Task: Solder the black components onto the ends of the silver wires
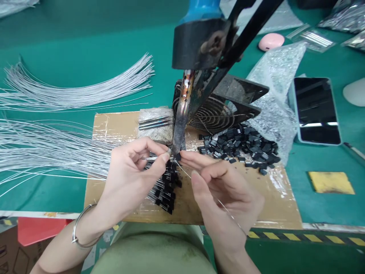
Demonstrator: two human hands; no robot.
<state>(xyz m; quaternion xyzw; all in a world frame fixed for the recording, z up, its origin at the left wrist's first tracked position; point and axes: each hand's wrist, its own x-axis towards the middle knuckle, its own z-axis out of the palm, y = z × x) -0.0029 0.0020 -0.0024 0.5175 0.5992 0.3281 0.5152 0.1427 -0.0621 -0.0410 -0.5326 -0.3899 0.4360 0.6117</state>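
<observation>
Beneath a fixed soldering iron (180, 125), my left hand (139, 171) pinches a thin wire between thumb and index finger, close to the iron's tip. My right hand (225, 186) has a strand of solder wire (228, 212) running through it, its end reaching up to the tip. A small black connector (178, 156) sits at the right fingertips, right by the tip; whether those fingers grip it I cannot tell. Below my left fingers lie several wires with black connectors (168, 186) on their ends. The joint itself is mostly hidden.
Cardboard (273, 201) covers the work area. Loose black connectors (239, 144) are heaped at right, near a fan (219, 110). Grey-white wire bundles (85, 93) lie left. A wire-wrapped block (155, 135) stands behind my left hand. Farther right are a phone (317, 110) and yellow sponge (330, 182).
</observation>
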